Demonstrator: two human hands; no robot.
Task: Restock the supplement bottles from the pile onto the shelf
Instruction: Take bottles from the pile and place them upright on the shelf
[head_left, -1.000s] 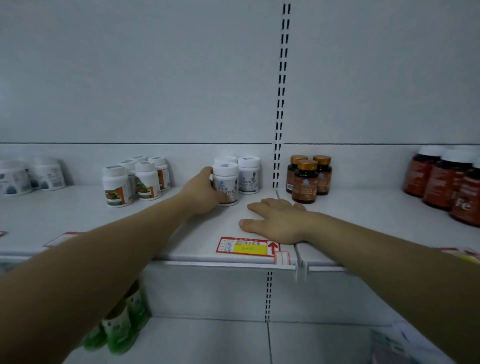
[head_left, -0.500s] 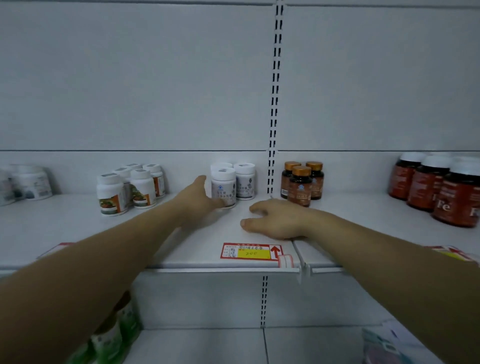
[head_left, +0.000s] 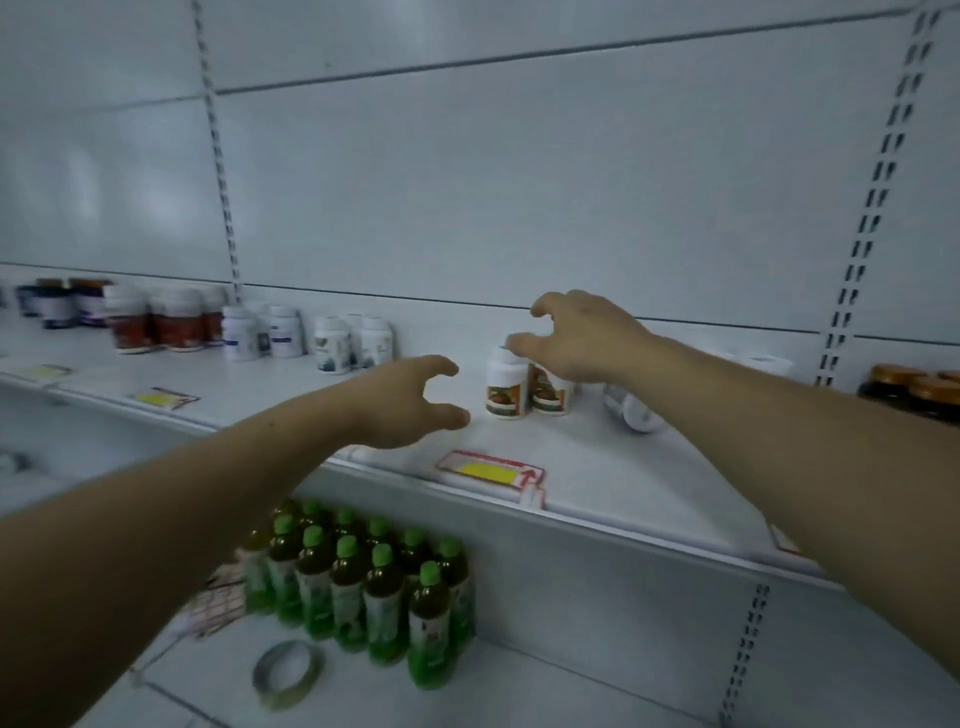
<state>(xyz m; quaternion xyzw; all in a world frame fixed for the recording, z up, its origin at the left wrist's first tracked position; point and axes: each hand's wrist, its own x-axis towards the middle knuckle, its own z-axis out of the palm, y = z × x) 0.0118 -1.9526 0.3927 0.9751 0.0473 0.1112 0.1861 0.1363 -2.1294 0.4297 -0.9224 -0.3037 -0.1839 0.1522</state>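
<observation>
White-capped bottles (head_left: 505, 387) stand just beside the bare, loosely curled right hand (head_left: 576, 338) and the empty left hand (head_left: 410, 402); a careless brush risks toppling them on the shelf (head_left: 597, 467).

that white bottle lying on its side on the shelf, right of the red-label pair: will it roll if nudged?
Likely yes: the lying bottle is round-bodied and on its side on a smooth flat shelf. It probably rolls across its axis, toward the shelf's front edge or back. It looks like light plastic, so a light touch may move it.
</observation>
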